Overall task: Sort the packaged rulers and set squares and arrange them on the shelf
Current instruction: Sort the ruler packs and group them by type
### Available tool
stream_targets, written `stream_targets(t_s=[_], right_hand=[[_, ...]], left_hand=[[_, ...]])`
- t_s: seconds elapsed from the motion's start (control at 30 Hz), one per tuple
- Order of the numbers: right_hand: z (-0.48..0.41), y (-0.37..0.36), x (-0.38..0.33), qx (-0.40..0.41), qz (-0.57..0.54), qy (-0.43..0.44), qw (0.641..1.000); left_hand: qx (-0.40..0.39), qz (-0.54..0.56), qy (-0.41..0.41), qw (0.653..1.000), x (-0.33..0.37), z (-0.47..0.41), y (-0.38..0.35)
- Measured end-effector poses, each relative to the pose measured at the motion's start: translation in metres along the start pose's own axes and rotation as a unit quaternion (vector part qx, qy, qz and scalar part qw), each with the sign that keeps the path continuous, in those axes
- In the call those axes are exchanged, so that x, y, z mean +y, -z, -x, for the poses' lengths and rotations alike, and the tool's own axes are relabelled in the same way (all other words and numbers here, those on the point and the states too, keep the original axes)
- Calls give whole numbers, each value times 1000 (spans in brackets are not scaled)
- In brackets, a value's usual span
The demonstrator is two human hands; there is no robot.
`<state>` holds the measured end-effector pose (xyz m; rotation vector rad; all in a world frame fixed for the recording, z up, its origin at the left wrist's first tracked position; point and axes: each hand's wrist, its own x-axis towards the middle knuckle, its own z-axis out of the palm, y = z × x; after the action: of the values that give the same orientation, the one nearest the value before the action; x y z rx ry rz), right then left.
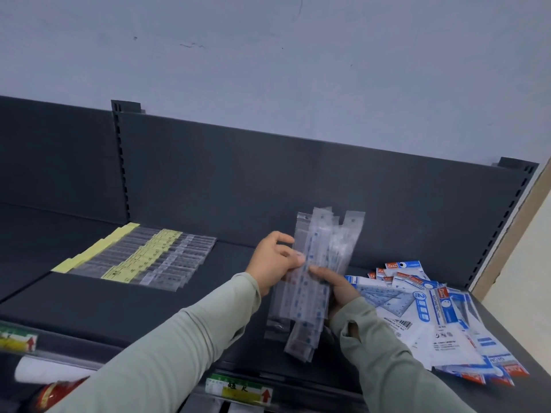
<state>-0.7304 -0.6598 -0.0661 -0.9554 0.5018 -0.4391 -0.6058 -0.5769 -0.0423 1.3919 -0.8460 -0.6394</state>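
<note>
Pale grey wall (268, 55) rises behind a dark metal shelf (226, 272) with a slotted back panel (268, 180). Over the middle of the shelf, both hands hold a bundle of clear-sleeved rulers (325, 242) roughly upright, its top ends fanned slightly apart against the back panel. The left hand (272, 260) pinches the bundle's left edge with curled fingers and thumb, and the right hand (337, 286) is wrapped round it from the right, lower down. Both arms wear pale green sleeves (185, 338). Far to the left, a row of yellow-labelled rulers (143, 257) lies flat and overlapping on the shelf. Just right of the hands, a loose heap of blue-and-white set square packs (423, 308) lies on the shelf. A green-and-yellow price tag (238, 393) with a red arrow sits on the near edge.
</note>
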Motion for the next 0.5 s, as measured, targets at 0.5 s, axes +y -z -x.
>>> stream_targets(t_s=[0.5], right_hand=[[2,14,-7,24,-12,-2,1000]], left_hand=[[-41,-493,113,862,-25,-12,11]])
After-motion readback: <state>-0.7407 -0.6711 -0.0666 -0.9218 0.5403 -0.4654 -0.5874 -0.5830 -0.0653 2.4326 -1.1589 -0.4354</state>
